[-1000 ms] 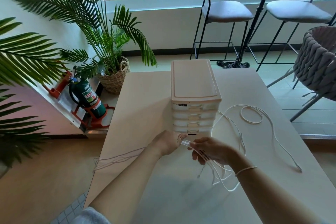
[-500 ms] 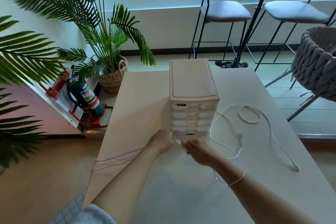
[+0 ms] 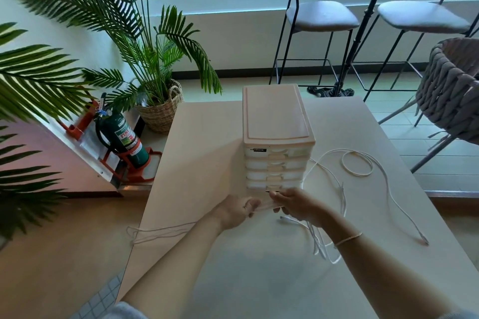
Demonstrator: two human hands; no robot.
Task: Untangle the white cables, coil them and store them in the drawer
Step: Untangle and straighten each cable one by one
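Note:
A small white drawer unit (image 3: pixel 277 137) stands mid-table, all its drawers closed. Just in front of its lowest drawer my left hand (image 3: pixel 234 211) and my right hand (image 3: pixel 298 204) both grip a bundle of white cables (image 3: pixel 264 206) stretched between them. Strands trail from the left hand over the table's left edge (image 3: pixel 160 232). More cable hangs below my right hand, and a long strand with a loop (image 3: pixel 357 163) lies on the table to the right, ending in a plug (image 3: pixel 422 239).
The pale table (image 3: pixel 207 142) has its left edge close to my left forearm. On the floor to the left are a fire extinguisher (image 3: pixel 121 137) and a potted palm (image 3: pixel 160 109). Stools and a woven chair (image 3: pixel 453 90) stand beyond and right.
My right hand slid left to meet the left hand, then drew back right along the cables. The slack loop below the right hand shifted; the far loop stayed put.

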